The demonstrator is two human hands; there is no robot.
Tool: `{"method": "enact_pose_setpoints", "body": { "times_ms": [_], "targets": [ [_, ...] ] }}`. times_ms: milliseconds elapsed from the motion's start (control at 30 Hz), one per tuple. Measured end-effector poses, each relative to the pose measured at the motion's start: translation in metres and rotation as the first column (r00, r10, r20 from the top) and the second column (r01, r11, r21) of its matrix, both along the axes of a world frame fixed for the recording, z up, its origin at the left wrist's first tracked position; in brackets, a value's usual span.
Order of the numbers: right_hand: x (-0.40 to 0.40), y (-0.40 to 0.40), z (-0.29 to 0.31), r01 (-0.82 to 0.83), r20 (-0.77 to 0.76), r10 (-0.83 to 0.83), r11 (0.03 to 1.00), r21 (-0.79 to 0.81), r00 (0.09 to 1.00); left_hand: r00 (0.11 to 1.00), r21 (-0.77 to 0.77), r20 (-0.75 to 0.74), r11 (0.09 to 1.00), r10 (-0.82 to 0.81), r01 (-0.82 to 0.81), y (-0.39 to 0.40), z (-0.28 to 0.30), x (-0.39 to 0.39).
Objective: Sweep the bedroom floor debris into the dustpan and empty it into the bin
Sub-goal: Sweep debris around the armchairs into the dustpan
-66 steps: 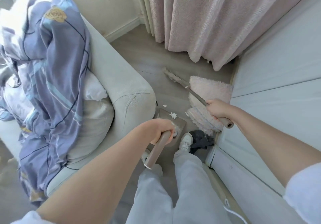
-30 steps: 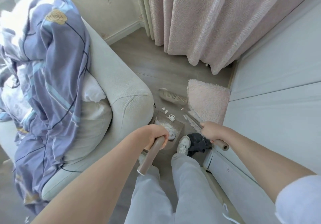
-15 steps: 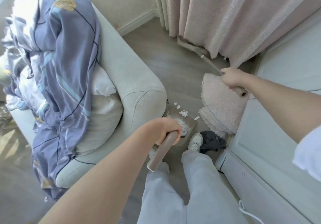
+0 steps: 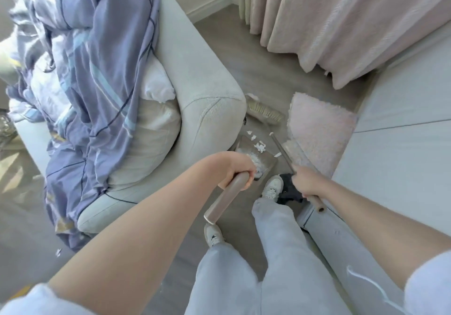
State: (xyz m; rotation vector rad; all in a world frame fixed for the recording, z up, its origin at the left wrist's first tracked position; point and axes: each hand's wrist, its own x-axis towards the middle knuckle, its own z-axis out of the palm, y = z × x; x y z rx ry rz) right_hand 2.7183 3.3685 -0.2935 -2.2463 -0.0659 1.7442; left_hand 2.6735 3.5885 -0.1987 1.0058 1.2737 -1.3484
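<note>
Head view, looking down at a grey wood floor (image 4: 263, 53) between a pale armchair (image 4: 195, 70) and a bed edge (image 4: 402, 143).

Left hand (image 4: 238, 170) clenched around the upright handle (image 4: 225, 198) of the dustpan (image 4: 264, 159), fingers curled over its top end. Dustpan resting on the floor just beside the armchair's front corner, a heap of white paper debris (image 4: 255, 159) already lying in its tray. More white scraps (image 4: 253, 137) scattered on the floor at the dustpan's far lip, one sliver (image 4: 277, 154) near its right edge.

Right hand (image 4: 306, 184) wrapped around the broom handle (image 4: 283, 153), close to its upper end, with the capped tip sticking out below the wrist. Handle slanting away toward the broom head (image 4: 264, 114), bristles down on the floor just beyond the scraps, close to the armchair corner.

Fluffy pink rug (image 4: 319, 129) lying right of the broom, its near edge folded up against the handle. Dark cloth (image 4: 289, 192) bunched on the floor beneath the right hand, beside a white sneaker (image 4: 272, 189); the other sneaker (image 4: 213, 235) set further back. Light grey trousers (image 4: 275, 253) filling the lower middle.

Blue-purple quilt (image 4: 97, 70) draped over the armchair with white pillows (image 4: 156, 85) beneath. Pink curtain (image 4: 341, 21) hanging to the floor at the far side.
</note>
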Motion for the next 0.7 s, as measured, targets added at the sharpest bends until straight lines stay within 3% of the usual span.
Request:
{"method": "enact_pose_setpoints", "body": {
  "times_ms": [100,233,533,700],
  "targets": [
    [-0.041,-0.031,0.029,0.06,-0.151,-0.055,0.998,0.026,0.987,0.999,-0.014,0.043,1.0,-0.027,0.027,-0.011,0.003,-0.015],
    [-0.053,-0.056,0.085,0.235,-0.153,-0.234,0.972,-0.009,0.96,0.992,-0.022,0.1,0.997,-0.076,0.078,-0.015,0.007,-0.054],
    [-0.203,-0.05,0.125,0.44,0.113,-0.446,0.895,0.076,0.888,0.955,0.065,0.282,0.995,-0.088,0.072,0.002,0.017,-0.186],
    [-0.243,-0.041,0.135,0.507,0.128,-0.516,0.857,0.091,0.847,0.942,0.07,0.305,0.99,-0.141,0.125,0.009,0.04,-0.247]
  ]
}}
